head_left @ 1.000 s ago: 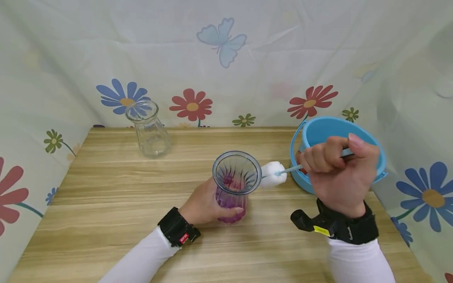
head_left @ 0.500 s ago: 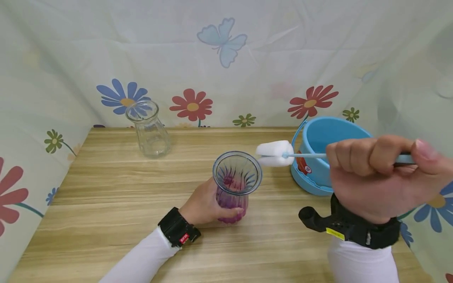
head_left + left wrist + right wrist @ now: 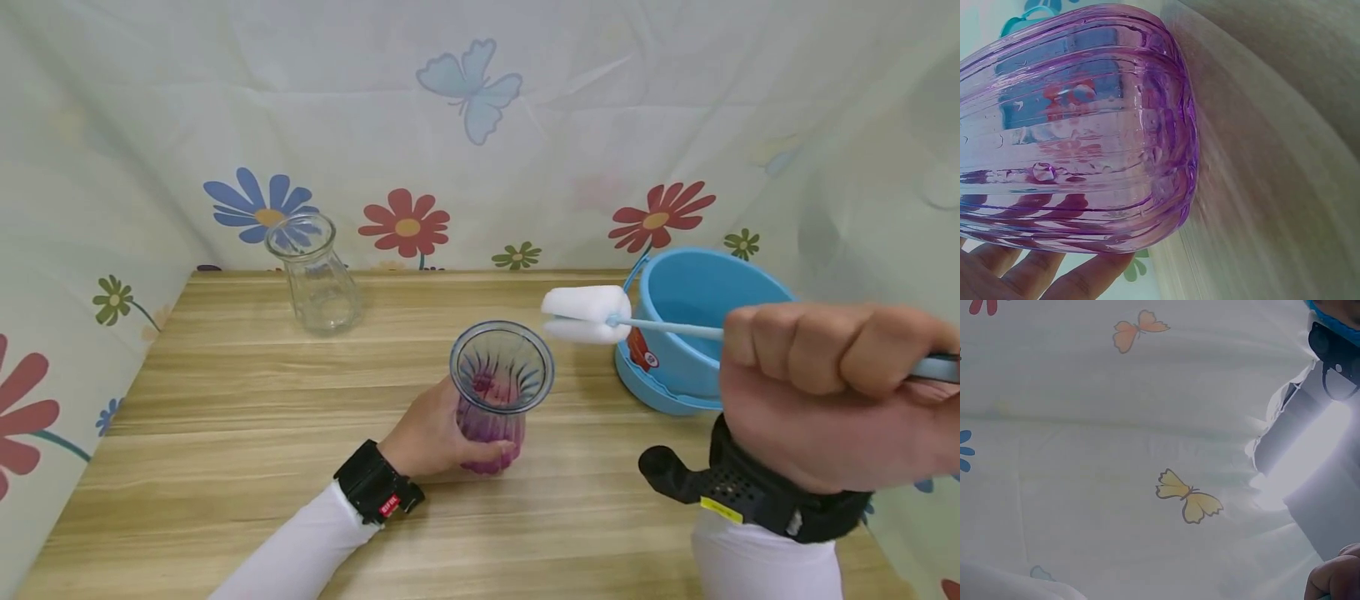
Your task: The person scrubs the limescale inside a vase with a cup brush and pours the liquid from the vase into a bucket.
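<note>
My left hand grips the lower body of a fluted glass vase, purple below with a bluish rim, standing upright on the table. In the left wrist view, the purple vase fills the left side, and fingers lie along its edge. My right hand is curled round the pale blue handle of a sponge bottle brush. Its white sponge head points left, raised above and to the right of the vase's mouth. The right wrist view shows only a bit of the hand.
A light blue bucket with a handle stands at the right, partly behind my right hand. At the back left is a clear glass vase. Floral curtain encloses the wooden table; a bright lamp shows in the right wrist view.
The right hand has drawn right and nearer the camera with the brush, whose sponge head has risen from beside the vase's rim. The left hand and vase have stayed in place.
</note>
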A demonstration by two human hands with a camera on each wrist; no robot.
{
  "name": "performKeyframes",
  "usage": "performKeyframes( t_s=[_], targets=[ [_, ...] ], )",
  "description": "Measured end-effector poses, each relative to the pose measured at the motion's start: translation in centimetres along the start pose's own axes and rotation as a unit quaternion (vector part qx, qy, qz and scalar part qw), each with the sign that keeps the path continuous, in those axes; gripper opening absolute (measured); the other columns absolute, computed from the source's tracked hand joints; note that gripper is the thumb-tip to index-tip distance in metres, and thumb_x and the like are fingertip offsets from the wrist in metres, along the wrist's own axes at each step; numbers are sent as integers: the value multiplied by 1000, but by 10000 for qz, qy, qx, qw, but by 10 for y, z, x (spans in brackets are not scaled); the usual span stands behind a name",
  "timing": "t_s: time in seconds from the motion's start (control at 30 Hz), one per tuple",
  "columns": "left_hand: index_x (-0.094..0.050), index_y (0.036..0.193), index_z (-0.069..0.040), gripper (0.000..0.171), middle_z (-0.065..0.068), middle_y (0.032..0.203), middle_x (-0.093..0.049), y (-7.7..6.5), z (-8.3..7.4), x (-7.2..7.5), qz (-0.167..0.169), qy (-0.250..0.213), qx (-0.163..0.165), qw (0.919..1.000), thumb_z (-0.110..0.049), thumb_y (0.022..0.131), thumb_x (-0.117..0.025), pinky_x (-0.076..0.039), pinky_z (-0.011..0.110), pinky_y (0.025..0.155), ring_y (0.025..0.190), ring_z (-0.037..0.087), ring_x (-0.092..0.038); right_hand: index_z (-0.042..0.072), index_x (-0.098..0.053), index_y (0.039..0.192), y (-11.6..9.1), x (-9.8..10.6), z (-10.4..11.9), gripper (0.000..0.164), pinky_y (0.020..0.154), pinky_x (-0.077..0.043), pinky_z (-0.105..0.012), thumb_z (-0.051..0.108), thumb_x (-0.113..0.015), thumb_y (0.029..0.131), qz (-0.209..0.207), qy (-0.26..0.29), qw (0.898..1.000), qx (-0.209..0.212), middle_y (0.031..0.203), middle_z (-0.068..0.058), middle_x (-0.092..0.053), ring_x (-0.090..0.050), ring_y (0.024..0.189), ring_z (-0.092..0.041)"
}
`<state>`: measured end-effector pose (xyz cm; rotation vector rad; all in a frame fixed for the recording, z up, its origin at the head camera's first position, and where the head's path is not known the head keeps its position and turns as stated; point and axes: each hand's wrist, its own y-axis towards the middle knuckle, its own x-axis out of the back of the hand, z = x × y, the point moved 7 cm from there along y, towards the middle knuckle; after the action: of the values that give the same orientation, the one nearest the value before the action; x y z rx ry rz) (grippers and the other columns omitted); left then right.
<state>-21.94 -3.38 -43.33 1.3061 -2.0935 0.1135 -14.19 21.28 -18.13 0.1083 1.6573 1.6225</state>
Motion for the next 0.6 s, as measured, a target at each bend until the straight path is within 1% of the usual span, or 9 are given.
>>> performKeyframes(
  t_s=[0.03,0.13,0.17,0.23,0.3,0.4,0.47,0.53,0.6],
  targets=[
    [-31,135,-39,90,-18,120,-54,0,0,0,-1,1,-9,10000,-65,64,-79,-52,34,89,108,0,-50,22,-9,57,-1,1,3,50,43,-8,-23,56,-3,92,5,-46,10000,60,54,10,-8,-8,47,-6],
    [-32,135,-38,90,-17,119,-55,0,1,0,-13,12,-23,10000,-66,63,-79,-52,34,87,107,0,-51,22,-9,59,-3,-1,7,37,44,-8,-22,41,-17,91,41,5,9997,220,56,10,-8,-6,50,-7],
    [-33,135,-37,90,-17,118,-55,0,2,0,-10,24,-9,10000,-66,63,-79,-52,33,87,106,0,-52,22,-9,60,-4,-2,8,34,44,-8,-22,37,-18,89,45,0,9996,283,56,10,-7,-6,51,-7],
    [-34,135,-35,90,-16,118,-56,0,2,0,2,20,-12,10000,-66,63,-79,-53,33,86,105,0,-52,22,-9,61,-6,-7,6,37,44,-8,-22,42,-17,92,175,59,9992,360,56,10,-7,-6,51,-7],
    [-35,135,-32,90,-15,118,-57,0,3,-1,34,-26,27,10000,-65,64,-79,-53,34,86,105,0,-53,22,-9,61,-8,-12,2,42,42,-8,-22,49,-13,93,419,180,9986,286,56,10,-7,-5,51,-7],
    [-34,137,-33,91,-13,119,-58,0,3,0,55,-85,44,9999,-64,64,-80,-53,36,87,106,2,-53,21,-11,59,-11,-21,-11,45,42,-10,-24,49,-10,94,966,460,9942,-140,55,10,-8,-8,47,-7],
    [-33,137,-36,91,-14,119,-58,0,2,0,37,-69,56,10000,-64,64,-79,-52,36,88,106,2,-53,20,-12,57,-12,-24,-22,42,42,-11,-26,41,-14,93,1195,601,9898,-498,53,10,-10,-11,44,-8],
    [-31,136,-40,90,-16,120,-57,0,2,0,18,1,50,10000,-65,64,-79,-52,36,89,107,1,-52,18,-14,54,-14,-26,-32,39,43,-14,-27,34,-18,90,1221,634,9873,-799,51,8,-13,-16,42,-10],
    [-31,135,-42,89,-18,120,-57,-1,1,0,-13,61,39,10000,-65,64,-79,-51,35,90,108,0,-51,16,-15,53,-15,-26,-41,40,44,-15,-27,33,-20,89,1088,593,9869,-1036,51,7,-14,-18,42,-11]
  ],
)
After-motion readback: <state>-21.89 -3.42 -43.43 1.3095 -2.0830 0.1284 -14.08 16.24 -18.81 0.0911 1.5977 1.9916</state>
